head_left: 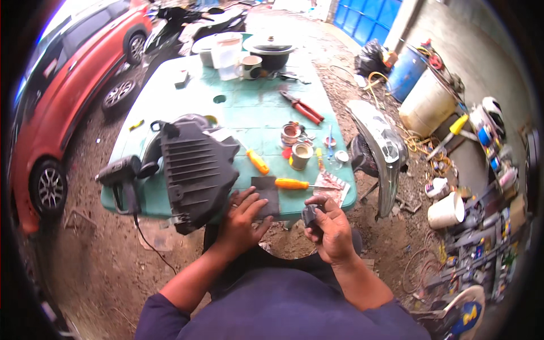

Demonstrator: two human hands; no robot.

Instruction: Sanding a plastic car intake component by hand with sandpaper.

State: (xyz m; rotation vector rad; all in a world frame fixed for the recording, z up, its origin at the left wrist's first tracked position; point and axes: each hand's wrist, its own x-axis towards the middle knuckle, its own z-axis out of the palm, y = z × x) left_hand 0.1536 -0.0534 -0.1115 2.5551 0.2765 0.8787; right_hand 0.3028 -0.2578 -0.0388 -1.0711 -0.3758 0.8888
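Pinched between the thumb and fingers of my right hand point(333, 233) is a small dark grey piece point(309, 215), held up at the table's near edge; its exact kind is unclear. My left hand point(242, 222) has its fingers spread, the tips over a dark square sheet point(266, 191) that looks like sandpaper. Just left of that hand lies a black ribbed plastic housing point(195, 167). A yellow-handled screwdriver point(292, 183) rests right of the sheet, its shaft over a stained paper point(335, 188). Another yellow-handled screwdriver point(258, 162) lies beyond the sheet.
On the green table point(255, 102) are a heat gun point(126, 175), open cans point(300, 156), red-handled pliers point(306, 109), a mug point(251, 67) and a lidded pot point(272, 51). A headlight point(382, 147) stands off the right edge. A red car point(73, 85) is at left, drums point(428, 105) at right.
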